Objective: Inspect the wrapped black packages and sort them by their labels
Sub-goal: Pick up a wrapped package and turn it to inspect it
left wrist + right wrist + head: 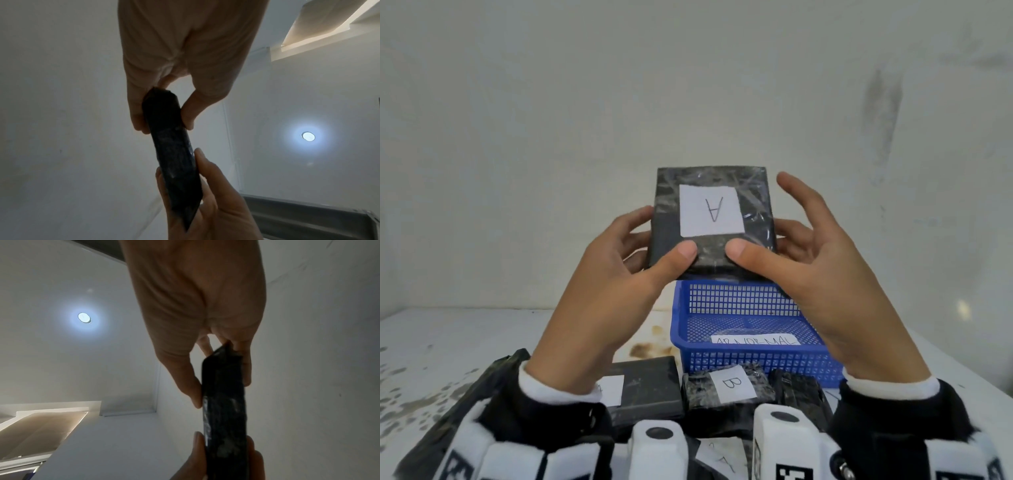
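I hold a flat black wrapped package (710, 255) up in front of me, its white label reading "A" (710, 210). My left hand (619, 260) pinches its lower left edge, thumb on the front and fingers behind. My right hand (801, 260) pinches its lower right edge the same way, with the index finger lifted off. Both wrist views show the package edge-on (172, 155) (224, 404), clamped between thumb and fingers. On the table below lie a package labelled "B" (729, 387) and another black package (650, 387) with a partly hidden label.
A blue mesh basket (750, 356) with a label reading "ABNORMAL" stands on the white table (448, 349) just under the held package. More black packages (798, 394) lie near the front edge, partly behind my wrists. A plain wall rises behind.
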`<action>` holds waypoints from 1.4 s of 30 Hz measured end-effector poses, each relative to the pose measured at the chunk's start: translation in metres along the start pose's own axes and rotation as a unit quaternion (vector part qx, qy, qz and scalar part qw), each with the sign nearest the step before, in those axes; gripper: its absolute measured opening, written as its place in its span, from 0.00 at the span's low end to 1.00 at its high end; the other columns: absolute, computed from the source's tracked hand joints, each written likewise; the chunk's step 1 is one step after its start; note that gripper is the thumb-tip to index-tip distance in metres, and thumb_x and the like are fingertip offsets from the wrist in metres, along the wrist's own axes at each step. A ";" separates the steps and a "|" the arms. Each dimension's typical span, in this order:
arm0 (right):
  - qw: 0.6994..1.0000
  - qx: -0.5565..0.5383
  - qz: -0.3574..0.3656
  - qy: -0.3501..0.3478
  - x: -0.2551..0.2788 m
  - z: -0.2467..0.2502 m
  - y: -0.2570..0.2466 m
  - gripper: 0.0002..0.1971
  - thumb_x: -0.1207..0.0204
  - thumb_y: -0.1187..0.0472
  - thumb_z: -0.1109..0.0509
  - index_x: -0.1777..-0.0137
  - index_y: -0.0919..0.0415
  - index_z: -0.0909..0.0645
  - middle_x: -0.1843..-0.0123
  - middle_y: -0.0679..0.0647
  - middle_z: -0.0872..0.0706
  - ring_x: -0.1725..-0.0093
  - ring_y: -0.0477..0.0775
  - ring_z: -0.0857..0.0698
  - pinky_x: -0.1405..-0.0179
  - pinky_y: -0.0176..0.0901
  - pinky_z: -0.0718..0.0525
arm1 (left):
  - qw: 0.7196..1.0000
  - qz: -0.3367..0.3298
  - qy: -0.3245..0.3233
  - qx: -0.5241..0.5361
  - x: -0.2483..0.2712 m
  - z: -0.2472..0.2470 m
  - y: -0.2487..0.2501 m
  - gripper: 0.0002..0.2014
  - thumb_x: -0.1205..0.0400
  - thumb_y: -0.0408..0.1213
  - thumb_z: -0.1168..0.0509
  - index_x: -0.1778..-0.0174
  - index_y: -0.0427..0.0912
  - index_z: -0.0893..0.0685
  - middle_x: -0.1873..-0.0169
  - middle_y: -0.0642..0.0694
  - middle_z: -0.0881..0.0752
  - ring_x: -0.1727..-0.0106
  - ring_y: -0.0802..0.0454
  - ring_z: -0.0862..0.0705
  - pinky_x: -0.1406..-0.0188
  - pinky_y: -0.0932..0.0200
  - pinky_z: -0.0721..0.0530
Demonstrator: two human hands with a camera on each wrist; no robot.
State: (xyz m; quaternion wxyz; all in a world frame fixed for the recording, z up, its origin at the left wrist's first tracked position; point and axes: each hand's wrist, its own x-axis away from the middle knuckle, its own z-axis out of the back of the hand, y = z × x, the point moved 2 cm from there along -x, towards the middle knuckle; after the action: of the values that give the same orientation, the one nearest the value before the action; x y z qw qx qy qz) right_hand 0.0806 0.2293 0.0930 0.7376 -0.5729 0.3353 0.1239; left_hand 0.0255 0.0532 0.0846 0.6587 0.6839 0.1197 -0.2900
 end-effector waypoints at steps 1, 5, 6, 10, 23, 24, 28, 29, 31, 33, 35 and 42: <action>1.000 0.009 0.001 -0.002 0.000 0.000 0.001 0.46 0.38 0.51 0.16 0.21 0.33 0.33 0.41 0.47 0.09 0.45 0.45 0.08 0.37 0.51 0.12 | 1.000 -0.006 0.001 -0.006 0.000 0.000 -0.001 0.39 0.37 0.50 0.21 0.28 0.56 0.24 0.41 0.53 0.12 0.43 0.56 0.11 0.37 0.53 0.18; 0.999 0.042 0.005 0.001 0.001 0.000 0.001 0.43 0.33 0.53 0.17 0.22 0.30 0.35 0.44 0.43 0.09 0.48 0.46 0.08 0.40 0.54 0.11 | 0.999 -0.022 0.014 -0.034 0.000 -0.002 -0.002 0.34 0.33 0.52 0.20 0.30 0.61 0.23 0.41 0.58 0.12 0.44 0.58 0.11 0.40 0.52 0.15; 0.999 0.051 0.004 0.000 0.001 0.000 0.001 0.43 0.33 0.52 0.17 0.23 0.29 0.35 0.44 0.43 0.09 0.48 0.46 0.08 0.41 0.55 0.11 | 0.999 -0.025 0.018 -0.040 0.000 -0.003 -0.002 0.32 0.31 0.51 0.21 0.30 0.61 0.23 0.41 0.58 0.13 0.44 0.57 0.11 0.40 0.50 0.14; 0.998 0.060 0.009 0.007 0.000 0.000 0.001 0.43 0.34 0.52 0.17 0.24 0.29 0.36 0.42 0.45 0.10 0.48 0.47 0.08 0.43 0.56 0.11 | 0.997 -0.041 0.028 -0.060 0.000 -0.003 -0.004 0.27 0.28 0.46 0.26 0.33 0.64 0.26 0.43 0.61 0.14 0.46 0.62 0.12 0.47 0.68 0.15; 1.000 0.010 -0.016 0.015 -0.001 0.002 0.003 0.38 0.31 0.54 0.19 0.27 0.29 0.35 0.44 0.52 0.09 0.50 0.53 0.07 0.46 0.59 0.09 | 0.994 -0.052 0.069 -0.073 -0.001 -0.002 -0.002 0.17 0.27 0.51 0.27 0.44 0.64 0.22 0.56 0.61 0.09 0.63 0.66 0.16 0.62 0.62 0.22; 1.000 0.011 -0.017 0.013 -0.001 0.002 0.002 0.40 0.32 0.52 0.19 0.25 0.27 0.36 0.44 0.51 0.09 0.51 0.53 0.06 0.46 0.58 0.09 | 0.993 -0.054 0.073 -0.070 -0.001 -0.001 -0.002 0.17 0.27 0.50 0.27 0.45 0.63 0.22 0.57 0.61 0.09 0.64 0.66 0.16 0.63 0.63 0.22; 0.998 0.063 -0.006 0.000 0.000 0.001 0.001 0.39 0.29 0.49 0.21 0.22 0.26 0.35 0.47 0.49 0.08 0.53 0.49 0.08 0.47 0.54 0.08 | 0.991 -0.055 0.079 -0.088 -0.002 0.002 -0.004 0.16 0.26 0.47 0.26 0.47 0.64 0.23 0.53 0.68 0.12 0.65 0.67 0.15 0.68 0.74 0.21; 0.997 0.079 -0.003 0.000 0.000 0.001 0.001 0.37 0.28 0.47 0.22 0.22 0.27 0.34 0.49 0.48 0.07 0.55 0.46 0.09 0.49 0.49 0.08 | 0.991 -0.056 0.080 -0.091 -0.002 0.002 -0.005 0.17 0.26 0.47 0.26 0.45 0.65 0.23 0.52 0.69 0.13 0.66 0.67 0.14 0.70 0.75 0.22; 0.995 0.102 0.000 0.005 0.000 0.002 0.000 0.34 0.28 0.46 0.22 0.24 0.29 0.32 0.52 0.47 0.07 0.64 0.40 0.14 0.59 0.36 0.12 | 0.990 -0.056 0.078 -0.104 -0.001 0.001 -0.005 0.25 0.26 0.46 0.26 0.36 0.68 0.26 0.51 0.69 0.14 0.67 0.66 0.13 0.68 0.73 0.20; 0.994 0.111 0.000 0.012 0.000 0.004 -0.001 0.32 0.28 0.47 0.22 0.25 0.29 0.30 0.54 0.47 0.07 0.72 0.40 0.21 0.70 0.29 0.19 | 0.987 -0.062 0.072 -0.129 0.001 -0.001 -0.003 0.32 0.25 0.46 0.26 0.27 0.71 0.31 0.50 0.70 0.16 0.67 0.65 0.12 0.65 0.69 0.18; 0.993 0.116 0.000 0.020 0.001 0.004 0.000 0.32 0.30 0.44 0.22 0.27 0.30 0.29 0.57 0.47 0.08 0.75 0.41 0.26 0.71 0.28 0.22 | 0.984 -0.073 0.072 -0.146 0.003 -0.003 -0.002 0.32 0.25 0.49 0.27 0.26 0.71 0.31 0.50 0.70 0.17 0.67 0.65 0.12 0.67 0.72 0.19; 0.992 0.121 -0.003 0.019 0.000 0.000 0.004 0.27 0.31 0.42 0.21 0.33 0.33 0.27 0.60 0.46 0.08 0.75 0.46 0.27 0.70 0.33 0.20 | 0.979 -0.082 0.091 -0.162 0.003 -0.004 -0.002 0.26 0.27 0.53 0.28 0.34 0.68 0.26 0.53 0.66 0.14 0.61 0.69 0.14 0.70 0.77 0.20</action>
State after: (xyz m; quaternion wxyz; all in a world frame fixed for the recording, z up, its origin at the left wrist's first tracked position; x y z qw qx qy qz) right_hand 0.0781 0.2308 0.0901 0.7955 -0.4824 0.3600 0.0695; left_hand 0.0274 0.0562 0.0812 0.7208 0.5799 0.2803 -0.2561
